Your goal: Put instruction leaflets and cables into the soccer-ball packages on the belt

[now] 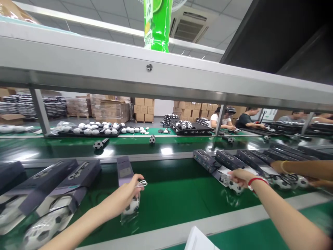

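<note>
My left hand is closed, with a thin white looped cord between its fingers. Below it a black-and-white football-patterned ball shows in clear plastic, by the open end of a purple-grey box. To the right, my right hand, a red band at its wrist, is closed at the near end of a dark box. Crinkled clear plastic lies at its fingertips, and a football-patterned ball sits just under it. What those fingers pinch is hidden.
Another person's arm reaches in at the right over more boxes. Boxes with ball-ended items lie at left. A grey shelf crosses overhead. Behind, a second belt carries loose balls. White paper lies at the near edge.
</note>
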{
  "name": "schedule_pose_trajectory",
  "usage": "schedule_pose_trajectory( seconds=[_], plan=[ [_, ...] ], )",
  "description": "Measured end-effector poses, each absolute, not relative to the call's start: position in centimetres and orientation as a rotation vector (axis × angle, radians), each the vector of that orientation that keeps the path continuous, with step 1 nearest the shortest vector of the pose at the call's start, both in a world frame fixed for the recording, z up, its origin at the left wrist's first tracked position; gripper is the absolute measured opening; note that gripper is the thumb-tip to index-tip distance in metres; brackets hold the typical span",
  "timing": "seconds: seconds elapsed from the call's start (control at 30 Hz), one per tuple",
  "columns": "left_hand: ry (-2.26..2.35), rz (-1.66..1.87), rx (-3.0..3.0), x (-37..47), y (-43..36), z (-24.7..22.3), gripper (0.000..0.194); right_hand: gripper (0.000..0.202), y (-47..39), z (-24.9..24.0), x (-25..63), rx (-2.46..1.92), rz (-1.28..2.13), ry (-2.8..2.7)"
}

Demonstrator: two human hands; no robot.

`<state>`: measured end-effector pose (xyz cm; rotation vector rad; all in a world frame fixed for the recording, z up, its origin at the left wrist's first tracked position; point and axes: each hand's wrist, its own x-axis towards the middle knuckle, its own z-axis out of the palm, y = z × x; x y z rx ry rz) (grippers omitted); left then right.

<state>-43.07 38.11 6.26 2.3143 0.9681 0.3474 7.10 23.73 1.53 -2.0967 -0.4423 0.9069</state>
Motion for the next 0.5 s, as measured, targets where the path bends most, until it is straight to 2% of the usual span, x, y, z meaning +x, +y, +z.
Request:
schedule_pose_trajectory(
  seconds=[0.1,0.2,0.37,0.5],
  plan=[
    [1.083,0.257,2.459,-43.3,38.7,5.8,0.022,0.032,24.2,0.3,7.3,-2.035,0.971,-0.405],
    [1.009,0.256,2.654,-43.5,39.2,5.5,0.019,0.029,22.7,0.1,8.8,-1.963,0.967,-0.348],
    [0.769,0.430,2.794,-44.4,40.4,4.6,0.027,0.018,18.4,1.0,10.7,-1.930,0.925,-0.267],
    [0.632,0.459,2.752,-45.7,41.6,4.3,0.027,0.021,20.3,0.7,9.8,-1.928,0.942,-0.330]
  ],
)
